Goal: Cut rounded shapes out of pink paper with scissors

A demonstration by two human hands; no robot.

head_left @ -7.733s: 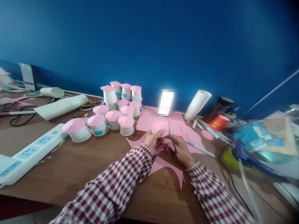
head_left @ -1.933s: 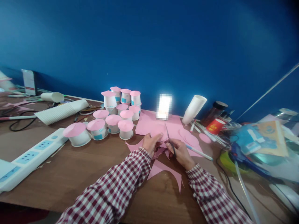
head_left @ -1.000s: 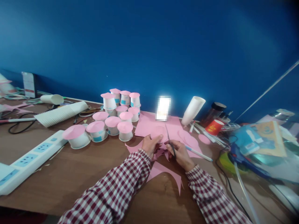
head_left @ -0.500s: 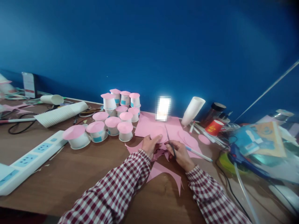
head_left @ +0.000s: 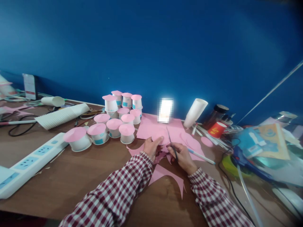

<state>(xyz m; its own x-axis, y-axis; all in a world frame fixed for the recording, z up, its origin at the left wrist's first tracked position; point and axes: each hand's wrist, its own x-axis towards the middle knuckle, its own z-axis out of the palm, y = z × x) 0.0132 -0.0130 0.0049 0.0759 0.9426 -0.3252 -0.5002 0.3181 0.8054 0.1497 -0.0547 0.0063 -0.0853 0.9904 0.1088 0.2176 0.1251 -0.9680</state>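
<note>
Between thumb and fingers, my left hand point(head_left: 152, 148) pinches a piece of pink paper point(head_left: 158, 135). My right hand point(head_left: 182, 155) is closed around the dark handles of a pair of scissors point(head_left: 173, 149), whose blades point away from me at the paper's right edge. Larger pink sheets point(head_left: 146, 124) lie behind both hands. A curved pink offcut point(head_left: 167, 176) rests on the table just in front of them, and more scraps show beneath my hands. To the right of my right hand lies a white and blue pen point(head_left: 201, 156).
Several paper cups point(head_left: 113, 128) topped with pink discs stand left. A power strip point(head_left: 30, 165) and stacked white cups point(head_left: 63, 116) lie farther left. At right are another cup stack point(head_left: 196, 112), a red cup point(head_left: 216, 129), a blue glue gun point(head_left: 251, 167) and plastic packets point(head_left: 265, 142).
The scissor blades look slightly shifted against the paper. Both hands keep nearly the same place and grip, and the other things stay put.
</note>
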